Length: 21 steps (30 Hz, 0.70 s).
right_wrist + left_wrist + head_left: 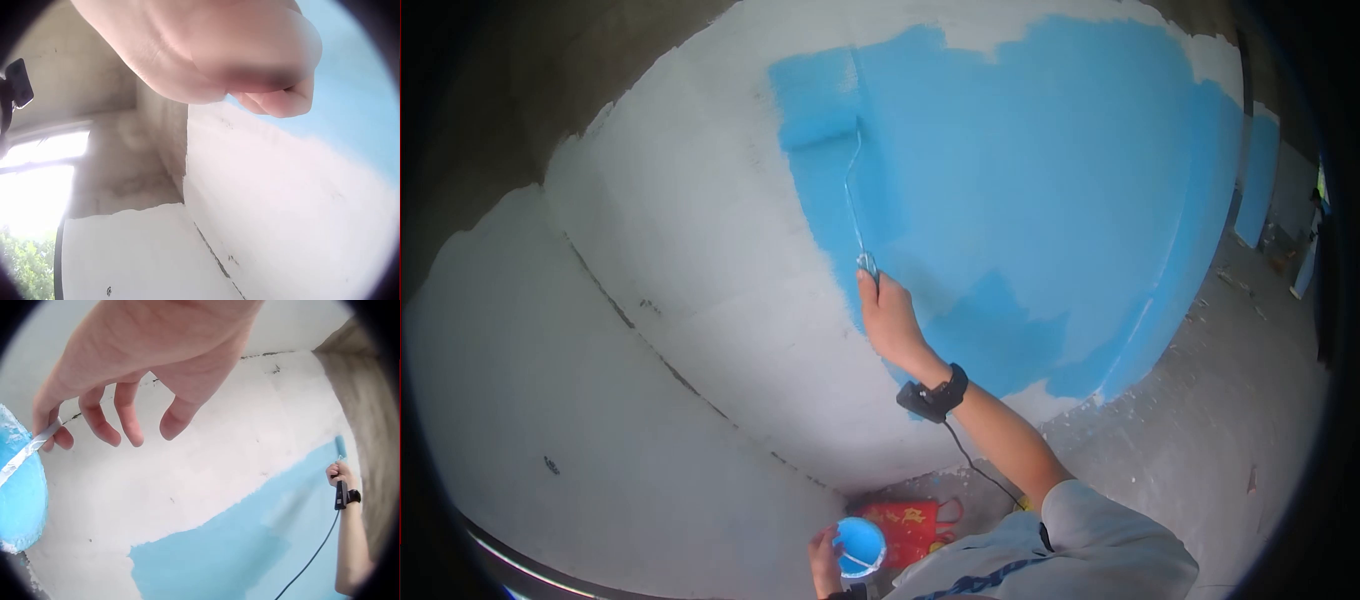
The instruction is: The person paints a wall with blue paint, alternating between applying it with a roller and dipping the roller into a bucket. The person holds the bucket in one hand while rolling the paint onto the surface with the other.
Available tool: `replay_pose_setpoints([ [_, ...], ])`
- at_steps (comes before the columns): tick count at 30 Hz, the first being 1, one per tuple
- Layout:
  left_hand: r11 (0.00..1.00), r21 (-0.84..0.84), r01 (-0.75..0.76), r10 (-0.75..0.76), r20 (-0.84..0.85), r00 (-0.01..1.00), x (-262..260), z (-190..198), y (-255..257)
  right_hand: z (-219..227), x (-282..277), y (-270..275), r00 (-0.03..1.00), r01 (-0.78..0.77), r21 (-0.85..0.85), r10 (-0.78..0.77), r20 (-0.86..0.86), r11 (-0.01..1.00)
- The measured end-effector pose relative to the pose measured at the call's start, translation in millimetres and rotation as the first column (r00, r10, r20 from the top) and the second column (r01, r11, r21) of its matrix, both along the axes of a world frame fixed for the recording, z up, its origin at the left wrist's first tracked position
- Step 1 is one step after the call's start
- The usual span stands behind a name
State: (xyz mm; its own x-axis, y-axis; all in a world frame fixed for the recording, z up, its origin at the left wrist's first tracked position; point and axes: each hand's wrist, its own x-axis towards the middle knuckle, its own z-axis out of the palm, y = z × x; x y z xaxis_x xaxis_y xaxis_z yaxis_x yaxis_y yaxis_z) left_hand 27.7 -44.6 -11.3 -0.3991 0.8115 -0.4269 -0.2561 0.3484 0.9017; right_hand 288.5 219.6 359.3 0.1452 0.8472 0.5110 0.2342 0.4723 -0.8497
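My right hand (893,322) grips the handle of a paint roller (820,132), its fingers curled round the grip. The roller lies against the wall at the left edge of a broad area of light blue paint (1040,180). Low down in the head view, my left hand (824,562) holds a small paint bucket (883,548) with a blue inside. In the left wrist view, a finger hooks the bucket's white handle (26,453) while the other fingers hang loose. The right wrist view shows curled fingers (287,103); the roller is hidden there.
White wall (700,240) surrounds the blue on the left, meeting another white wall (520,370) at a cracked corner. A red bag (900,530) lies on the floor beside the bucket. A black cable (980,465) runs from the right wrist device. A bright window (37,194) shows behind.
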Motion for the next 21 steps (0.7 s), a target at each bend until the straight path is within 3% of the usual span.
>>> replay_pose_setpoints([
  [6,1.000,-0.017,-0.023,0.023,0.004,1.000,-4.7,-5.6,1.4,71.4,0.0,24.4,0.997,0.027,0.070,-0.032,0.069,0.997],
  [10,1.000,-0.014,-0.007,0.007,-0.003,1.000,-3.3,-3.8,4.5,84.2,1.9,19.8,0.995,0.018,0.012,-0.019,0.103,1.000],
  [14,0.999,-0.030,-0.018,0.019,0.021,1.000,-1.3,-1.3,2.6,44.2,7.4,17.4,0.997,0.041,0.009,-0.041,0.068,0.999],
  [21,1.000,0.019,0.002,-0.002,0.004,1.000,5.9,-0.6,1.5,-68.4,2.9,-2.9,0.996,0.045,-0.103,-0.037,0.077,0.994],
])
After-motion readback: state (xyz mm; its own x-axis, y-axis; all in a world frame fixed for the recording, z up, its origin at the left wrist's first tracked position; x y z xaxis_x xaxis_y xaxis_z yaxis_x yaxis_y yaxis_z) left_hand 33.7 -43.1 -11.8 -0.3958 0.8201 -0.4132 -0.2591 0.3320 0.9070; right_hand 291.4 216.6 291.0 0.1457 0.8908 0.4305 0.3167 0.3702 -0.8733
